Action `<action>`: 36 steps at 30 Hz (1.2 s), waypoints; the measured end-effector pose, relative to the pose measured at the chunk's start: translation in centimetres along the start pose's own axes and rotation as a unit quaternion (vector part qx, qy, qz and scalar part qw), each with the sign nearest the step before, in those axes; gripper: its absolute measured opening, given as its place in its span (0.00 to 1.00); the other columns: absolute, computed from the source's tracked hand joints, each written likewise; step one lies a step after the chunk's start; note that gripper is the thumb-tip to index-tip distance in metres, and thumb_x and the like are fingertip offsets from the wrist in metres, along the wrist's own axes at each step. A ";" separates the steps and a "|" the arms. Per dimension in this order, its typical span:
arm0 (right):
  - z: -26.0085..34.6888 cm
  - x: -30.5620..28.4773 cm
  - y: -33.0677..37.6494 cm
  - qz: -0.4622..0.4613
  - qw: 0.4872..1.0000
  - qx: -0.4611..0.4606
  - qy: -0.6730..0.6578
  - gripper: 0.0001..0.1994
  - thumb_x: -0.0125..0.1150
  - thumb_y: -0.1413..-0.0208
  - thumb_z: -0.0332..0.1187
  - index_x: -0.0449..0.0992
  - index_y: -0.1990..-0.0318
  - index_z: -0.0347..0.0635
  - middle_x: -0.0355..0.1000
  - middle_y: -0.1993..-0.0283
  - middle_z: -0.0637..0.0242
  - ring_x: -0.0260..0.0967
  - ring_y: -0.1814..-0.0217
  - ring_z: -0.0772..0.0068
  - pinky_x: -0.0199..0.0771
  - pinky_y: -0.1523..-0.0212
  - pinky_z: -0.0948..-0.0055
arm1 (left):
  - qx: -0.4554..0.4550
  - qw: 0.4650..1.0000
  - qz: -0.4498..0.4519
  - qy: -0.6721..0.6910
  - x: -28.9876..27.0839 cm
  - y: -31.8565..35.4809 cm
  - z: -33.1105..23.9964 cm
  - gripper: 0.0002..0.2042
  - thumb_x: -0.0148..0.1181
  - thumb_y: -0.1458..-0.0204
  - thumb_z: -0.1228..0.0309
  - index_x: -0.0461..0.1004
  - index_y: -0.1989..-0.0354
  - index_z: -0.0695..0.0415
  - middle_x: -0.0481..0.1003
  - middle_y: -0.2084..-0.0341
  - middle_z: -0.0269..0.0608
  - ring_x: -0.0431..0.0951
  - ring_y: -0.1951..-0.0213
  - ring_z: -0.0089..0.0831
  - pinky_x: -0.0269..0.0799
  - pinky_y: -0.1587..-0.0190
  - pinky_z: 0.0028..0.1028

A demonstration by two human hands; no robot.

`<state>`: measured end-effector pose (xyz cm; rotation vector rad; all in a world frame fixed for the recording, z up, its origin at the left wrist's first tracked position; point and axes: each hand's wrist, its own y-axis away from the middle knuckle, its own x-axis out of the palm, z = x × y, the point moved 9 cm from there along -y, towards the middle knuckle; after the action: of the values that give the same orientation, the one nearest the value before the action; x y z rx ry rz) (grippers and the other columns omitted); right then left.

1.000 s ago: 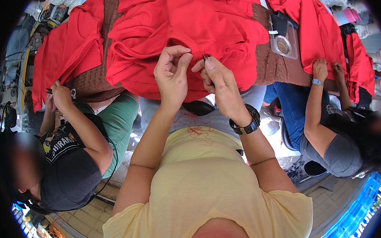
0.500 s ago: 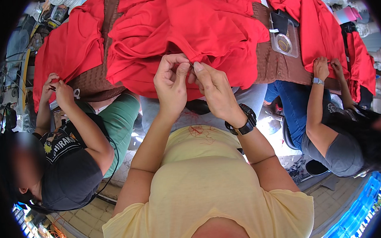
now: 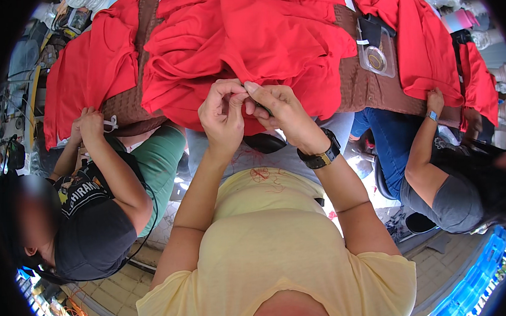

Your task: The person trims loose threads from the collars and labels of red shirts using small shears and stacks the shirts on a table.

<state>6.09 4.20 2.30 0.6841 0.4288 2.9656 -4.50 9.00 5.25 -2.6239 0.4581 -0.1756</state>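
Note:
A large piece of bright red cloth [image 3: 245,37] lies in folds over the table and hangs past its near edge toward my lap. My left hand [image 3: 222,113] is closed at this edge, thumb and index finger pinching a bit of the cloth. Right beside it, my right hand [image 3: 282,107] is closed too, its thumb against the cloth where the fingertips of both hands meet. Partly hidden under the right fingers is a slim dark object [image 3: 267,110], whose kind I cannot make out. Loose red threads [image 3: 260,174] lie on my yellow shirt.
A brown patterned cover [image 3: 365,90] lies under the cloth. At the right stands a clear plastic box [image 3: 376,58] with a round item, beside a black pouch [image 3: 371,30]. People sit close on both sides, their hands [image 3: 90,123] on other red pieces [image 3: 99,57].
My hands have shifted slightly down and left, and the right hand has turned, showing the dark object. The neighbours' hands have moved on their cloth; the right neighbour's have dropped lower.

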 end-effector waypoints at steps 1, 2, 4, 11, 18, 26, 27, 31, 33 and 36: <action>-0.2 -0.1 -0.2 0.001 1.000 0.003 -0.004 0.24 0.54 0.31 0.50 0.74 0.74 0.40 0.55 0.83 0.82 0.44 0.84 0.91 0.40 0.83 0.81 | -0.001 1.000 -0.003 0.015 0.0 0.0 0.0 0.03 0.57 0.40 0.84 0.71 0.63 0.64 0.76 0.66 0.41 0.75 0.71 0.21 0.71 0.66 0.22; -0.4 -0.2 -0.3 0.001 1.000 0.006 -0.008 0.24 0.54 0.31 0.50 0.74 0.74 0.41 0.55 0.83 0.82 0.44 0.84 0.90 0.40 0.83 0.81 | -0.003 1.000 0.003 0.015 0.2 -0.1 0.0 0.03 0.57 0.40 0.84 0.71 0.63 0.64 0.76 0.67 0.41 0.75 0.71 0.21 0.71 0.66 0.22; -0.6 -0.5 -0.6 -0.007 1.000 0.002 -0.004 0.23 0.55 0.32 0.49 0.73 0.74 0.41 0.55 0.82 0.82 0.44 0.83 0.90 0.40 0.83 0.81 | -0.007 1.000 0.014 0.017 0.6 -0.2 -0.2 0.03 0.57 0.40 0.85 0.71 0.63 0.64 0.75 0.67 0.40 0.75 0.72 0.21 0.71 0.66 0.21; 2.3 -1.7 2.1 -0.017 0.995 -0.026 0.090 0.17 0.61 0.35 0.44 0.74 0.69 0.39 0.57 0.80 0.80 0.49 0.79 0.88 0.47 0.78 0.81 | -0.133 0.986 -0.049 0.089 -1.3 1.0 2.6 0.01 0.56 0.38 0.81 0.73 0.60 0.65 0.78 0.65 0.43 0.77 0.70 0.23 0.74 0.64 0.23; 2.0 -7.9 5.2 -0.163 0.947 -0.148 0.234 0.09 0.70 0.45 0.28 0.73 0.64 0.39 0.61 0.79 0.80 0.53 0.77 0.89 0.52 0.75 0.82 | -0.308 0.943 0.122 0.021 -5.9 8.7 1.8 0.03 0.58 0.42 0.83 0.78 0.65 0.66 0.79 0.71 0.42 0.78 0.70 0.25 0.75 0.65 0.24; 2.4 -3.0 4.2 -0.272 0.824 -0.365 0.337 0.15 0.76 0.52 0.28 0.70 0.67 0.35 0.64 0.74 0.65 0.64 0.75 0.74 0.67 0.73 0.74 | -0.289 0.785 0.389 -0.386 -6.1 14.4 2.5 0.14 0.65 0.48 0.79 0.77 0.52 0.65 0.77 0.62 0.52 0.80 0.64 0.38 0.75 0.59 0.31; 2.6 -2.5 3.5 -0.271 0.820 -0.370 0.342 0.16 0.75 0.53 0.26 0.69 0.66 0.35 0.65 0.70 0.60 0.67 0.73 0.66 0.70 0.72 0.69 | -0.267 0.807 0.341 -0.402 -6.1 12.2 1.5 0.16 0.66 0.48 0.77 0.76 0.50 0.65 0.76 0.60 0.52 0.79 0.63 0.40 0.74 0.58 0.31; 4.1 -1.7 2.3 -0.260 0.821 -0.401 0.313 0.15 0.71 0.54 0.22 0.68 0.63 0.34 0.65 0.68 0.59 0.68 0.71 0.65 0.70 0.70 0.69 | -0.084 0.922 0.137 -0.352 -2.3 1.8 -2.9 0.17 0.68 0.49 0.74 0.74 0.51 0.63 0.73 0.60 0.47 0.75 0.65 0.37 0.73 0.59 0.32; 3.4 -2.3 2.1 -0.255 0.840 -0.369 0.305 0.15 0.69 0.54 0.21 0.68 0.63 0.34 0.66 0.67 0.58 0.69 0.70 0.62 0.71 0.69 0.68 | -0.051 0.950 0.117 -0.285 -0.5 -0.4 -2.6 0.16 0.69 0.50 0.74 0.75 0.53 0.63 0.73 0.60 0.44 0.74 0.64 0.33 0.72 0.59 0.30; 3.5 -3.3 2.8 -0.240 0.846 -0.346 0.327 0.14 0.67 0.55 0.19 0.68 0.63 0.34 0.67 0.66 0.57 0.70 0.68 0.59 0.72 0.67 0.66 | -0.056 0.965 0.130 -0.220 1.0 -1.7 -0.8 0.14 0.70 0.50 0.75 0.75 0.57 0.63 0.73 0.62 0.40 0.74 0.63 0.29 0.71 0.59 0.27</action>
<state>10.60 1.96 4.69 -0.4597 -0.4016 2.4756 -3.25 9.72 6.76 -2.5699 0.6576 0.5203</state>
